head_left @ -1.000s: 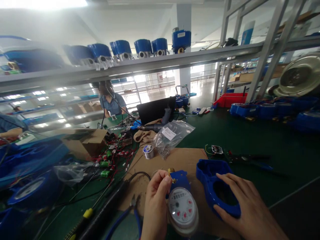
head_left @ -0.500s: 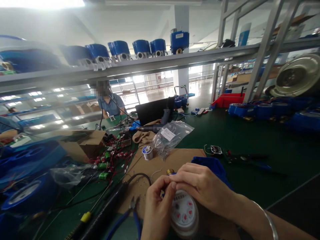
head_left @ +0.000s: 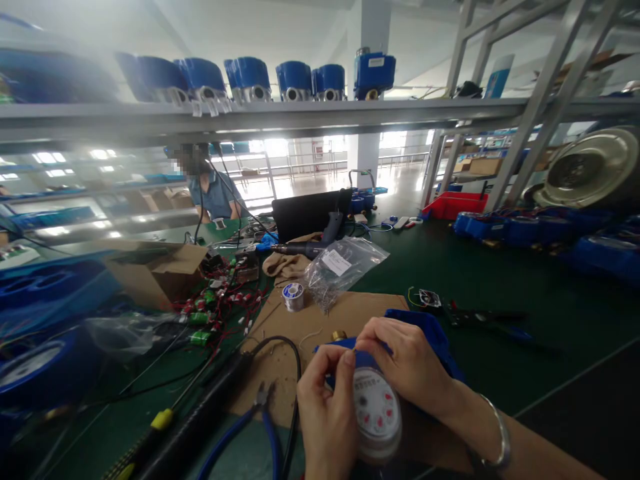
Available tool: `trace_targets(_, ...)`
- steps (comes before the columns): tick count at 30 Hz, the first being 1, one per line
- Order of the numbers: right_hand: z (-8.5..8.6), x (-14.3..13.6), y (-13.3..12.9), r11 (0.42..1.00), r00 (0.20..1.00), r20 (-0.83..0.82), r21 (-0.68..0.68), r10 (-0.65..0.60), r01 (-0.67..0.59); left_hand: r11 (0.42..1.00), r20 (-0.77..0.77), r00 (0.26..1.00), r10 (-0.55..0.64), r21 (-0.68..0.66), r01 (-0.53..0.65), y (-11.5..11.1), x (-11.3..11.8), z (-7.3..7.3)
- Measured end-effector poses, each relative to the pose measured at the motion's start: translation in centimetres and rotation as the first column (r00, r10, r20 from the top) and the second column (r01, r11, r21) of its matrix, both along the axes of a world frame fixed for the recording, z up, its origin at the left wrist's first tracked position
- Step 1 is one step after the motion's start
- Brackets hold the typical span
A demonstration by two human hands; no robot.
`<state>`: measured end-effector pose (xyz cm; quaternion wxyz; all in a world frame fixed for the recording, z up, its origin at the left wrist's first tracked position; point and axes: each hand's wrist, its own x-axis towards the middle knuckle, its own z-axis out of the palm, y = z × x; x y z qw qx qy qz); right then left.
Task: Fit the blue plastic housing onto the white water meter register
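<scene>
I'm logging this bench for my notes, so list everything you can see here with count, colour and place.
water meter: one, blue body, white dial, on the cardboard sheet, between both hands
blue housing: one, behind the right hand
solder spool: one, silver, on the cardboard
plastic bag: one, clear, behind the spool
pliers: one, blue handles, left of the meter
cardboard box: one, brown, left
wired parts: several, red and green, beside the box
blue meters on shelf: several, overhead
red bin: one, far right
co-worker: one, blue shirt, across the bench
left hand: pinching at the meter's top
right hand: fingers at the same spot, bracelet on wrist
</scene>
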<state>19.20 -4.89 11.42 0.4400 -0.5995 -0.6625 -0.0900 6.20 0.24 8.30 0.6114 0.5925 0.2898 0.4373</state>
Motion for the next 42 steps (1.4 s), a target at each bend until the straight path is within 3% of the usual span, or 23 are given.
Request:
trace_targets(3,0.6,1.7,-0.9,0.994,0.994,-0.013,-0.007,-0.107,0.106,0.999,0.018,1.0,-0.012,-0.035,0.013,-0.2,0.6,-0.2)
trace_targets(6,1.5,5.0,-3.3,0.954,0.952,-0.055,-0.007,-0.3,0.3,0.996,0.025,0.999,0.021,-0.086,-0.018,-0.1,0.2,-0.3)
trace_targets(7,1.6,6.1,-4.3,0.936,0.933,-0.069,-0.048,-0.352,0.349,0.994,0.018,0.999,0.037,-0.104,-0.035,0.1,-0.1,-0.3)
trace_targets(8,1.5,7.0,-5.4,0.919,0.928,-0.068,-0.177,-0.368,0.351,0.992,0.011,0.999,0.046,-0.12,-0.044,0.2,-0.4,-0.4)
trace_targets(10,0.9,8.1,-7.6,0.868,0.956,-0.069,-0.441,-0.285,0.227,0.989,-0.007,0.999,0.039,-0.139,-0.039,0.5,-1.0,-0.8)
trace_targets(12,-0.4,8.2,-9.4,0.769,0.983,-0.037,-0.628,-0.178,0.116,0.992,-0.028,1.0,0.01,-0.127,-0.013,0.7,-1.3,-1.1)
trace_targets(15,-2.5,7.4,-10.6,0.68,0.989,0.105,-0.719,-0.099,0.145,0.997,-0.063,0.998,-0.013,-0.081,0.008,0.8,-1.2,-1.5)
trace_targets(18,-3.4,6.9,-10.7,0.715,0.98,0.083,-0.673,-0.179,0.187,0.999,-0.08,0.997,0.001,-0.04,-0.004,0.7,-0.9,-1.3)
trace_targets(20,-3.0,7.0,-10.7,0.764,0.954,-0.07,-0.617,-0.293,0.189,1.0,-0.088,0.996,0.02,0.003,-0.02,0.6,-0.8,-1.0)
trace_targets(22,-1.9,7.2,-10.7,0.848,0.873,-0.36,-0.519,-0.328,0.105,0.998,-0.096,0.994,0.045,0.058,-0.039,0.5,-0.8,-0.5)
trace_targets(25,0.4,7.1,-10.1,0.949,0.602,-0.789,-0.269,-0.117,-0.167,0.989,-0.101,0.993,0.068,0.138,-0.054,0.4,-0.9,0.3)
trace_targets(27,1.8,6.5,-8.9,0.934,0.436,-0.9,-0.147,0.01,-0.325,0.983,-0.099,0.992,0.079,0.172,-0.061,0.3,-0.9,0.7)
trace_targets(30,3.1,5.1,-6.4,0.861,0.325,-0.944,-0.117,0.059,-0.496,0.978,-0.095,0.991,0.094,0.193,-0.074,0.2,-0.8,1.1)
trace_targets(34,4.1,3.7,-4.0,0.774,0.403,-0.915,-0.238,0.024,-0.587,0.979,-0.097,0.987,0.131,0.17,-0.114,0.1,-0.5,1.5)
trace_targets(38,5.0,3.9,-2.9,0.746,0.521,-0.852,-0.379,-0.05,-0.548,0.971,-0.108,0.971,0.214,0.129,-0.2,0.3,0.0,1.7)
trace_targets(42,5.7,4.1,-2.3,0.711,0.558,-0.819,-0.472,-0.135,-0.521,0.95,-0.107,0.95,0.292,0.146,-0.276,0.4,0.1,1.8)
